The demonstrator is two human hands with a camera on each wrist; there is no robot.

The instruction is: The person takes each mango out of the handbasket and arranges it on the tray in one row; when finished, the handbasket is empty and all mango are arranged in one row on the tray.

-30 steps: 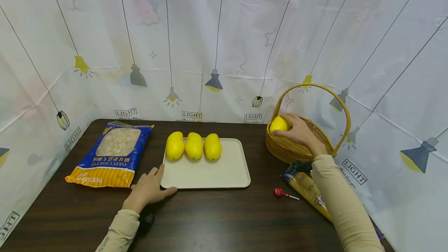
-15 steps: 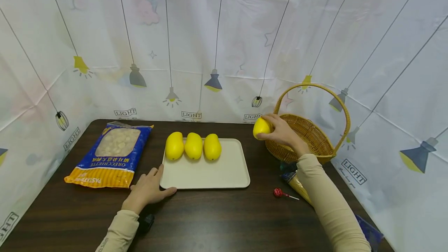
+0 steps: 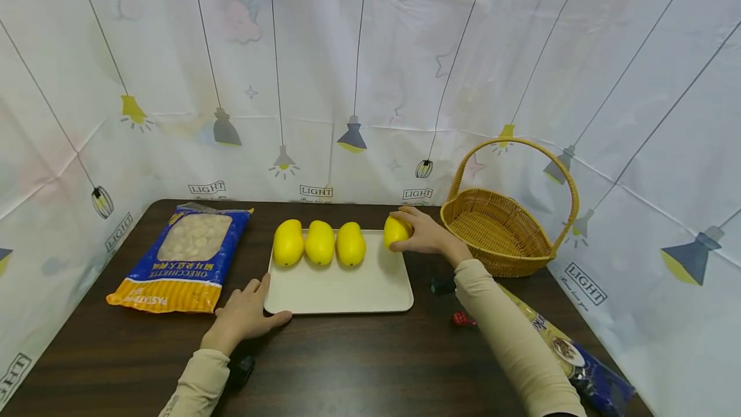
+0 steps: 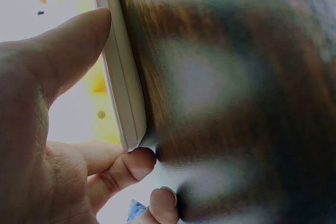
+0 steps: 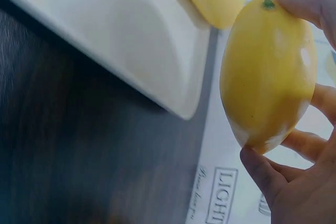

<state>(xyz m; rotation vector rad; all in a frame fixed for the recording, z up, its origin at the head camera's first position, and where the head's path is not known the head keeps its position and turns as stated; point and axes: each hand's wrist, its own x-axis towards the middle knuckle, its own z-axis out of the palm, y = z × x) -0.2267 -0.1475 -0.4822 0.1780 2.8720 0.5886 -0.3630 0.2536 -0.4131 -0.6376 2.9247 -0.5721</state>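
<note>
My right hand (image 3: 427, 235) holds a yellow mango (image 3: 396, 234) by its ends, thumb on one side and fingertips on the other. In the right wrist view the mango (image 5: 268, 74) shows a green stem spot. It is over the back right part of a cream tray (image 3: 341, 293); whether it touches the tray cannot be told. Three more mangoes (image 3: 320, 243) lie in a row at the tray's back left. My left hand (image 3: 242, 315) rests at the tray's front left corner, fingers spread; in the left wrist view the thumb (image 4: 79, 45) touches the tray rim.
A wicker basket (image 3: 500, 221) with a tall handle stands at the back right. In front of it lie a long yellow and blue pasta packet (image 3: 564, 346) and a red lollipop (image 3: 461, 318), partly behind my right sleeve. An orecchiette bag (image 3: 185, 259) lies at left.
My right hand has lifted the mango out of the basket and carried it left to the tray's back right. The left hand and tray have stayed put.
</note>
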